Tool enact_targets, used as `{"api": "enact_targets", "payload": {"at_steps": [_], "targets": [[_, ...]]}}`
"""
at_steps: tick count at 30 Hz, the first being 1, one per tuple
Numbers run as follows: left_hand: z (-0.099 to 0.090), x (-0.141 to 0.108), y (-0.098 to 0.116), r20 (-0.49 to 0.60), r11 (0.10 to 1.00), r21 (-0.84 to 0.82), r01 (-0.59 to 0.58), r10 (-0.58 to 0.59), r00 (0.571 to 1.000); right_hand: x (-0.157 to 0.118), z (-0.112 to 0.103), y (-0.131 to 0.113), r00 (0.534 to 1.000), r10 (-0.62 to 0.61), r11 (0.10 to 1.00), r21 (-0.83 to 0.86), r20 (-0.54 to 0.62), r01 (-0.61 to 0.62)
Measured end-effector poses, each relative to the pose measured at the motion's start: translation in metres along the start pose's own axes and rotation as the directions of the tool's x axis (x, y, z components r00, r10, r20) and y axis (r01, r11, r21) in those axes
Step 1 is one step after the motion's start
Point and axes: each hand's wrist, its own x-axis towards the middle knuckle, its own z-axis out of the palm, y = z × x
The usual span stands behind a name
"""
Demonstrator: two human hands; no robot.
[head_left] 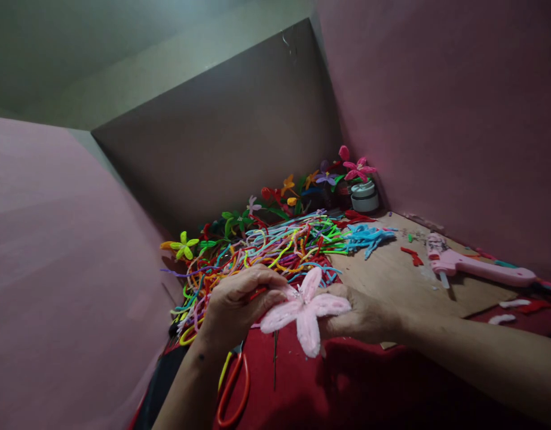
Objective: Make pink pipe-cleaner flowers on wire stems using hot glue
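A pale pink pipe-cleaner flower (pixel 308 316) with several looped petals faces up in front of me, small whitish bits at its centre. My left hand (pixel 246 295) is closed in a pinch at the flower's upper-left petal. From the right, my right hand (pixel 358 313) grips the flower from behind, its fingertips hidden by the petals. Below my left hand, red-handled scissors (pixel 234 391) lie on the red cloth (pixel 297 394). A thin dark rod (pixel 275 361) lies beside them.
Behind my hands spreads a heap of coloured pipe cleaners (pixel 275 245). Finished flowers (pixel 287 185) line the back wall near a white-lidded jar (pixel 364 197). At right, a pink glue gun (pixel 477 266) rests on a brown board (pixel 392 275) among red scraps (pixel 412 255).
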Motion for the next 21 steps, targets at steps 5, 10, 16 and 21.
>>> {"api": "enact_targets", "payload": {"at_steps": [5, 10, 16, 21], "targets": [[0.002, -0.003, -0.002, -0.009, 0.999, -0.050, 0.018, -0.019, 1.000, -0.001, 0.001, 0.000, 1.000, -0.018, 1.000, -0.013, -0.014, 0.017], [0.002, -0.003, -0.005, 0.002, 0.977, -0.197, 0.085, -0.086, 0.996, 0.000, 0.000, 0.001, 1.000, -0.005, 1.000, -0.017, -0.008, 0.005], [0.003, -0.003, -0.016, 0.072, 0.908, -0.332, 0.256, -0.247, 0.966, 0.000, 0.000, 0.003, 1.000, 0.015, 1.000, -0.015, -0.013, -0.015], [0.008, -0.006, -0.016, 0.023, 0.893, -0.327, 0.309, -0.320, 0.947, 0.000, 0.001, 0.001, 1.000, 0.028, 0.999, 0.020, 0.000, -0.028]]}}
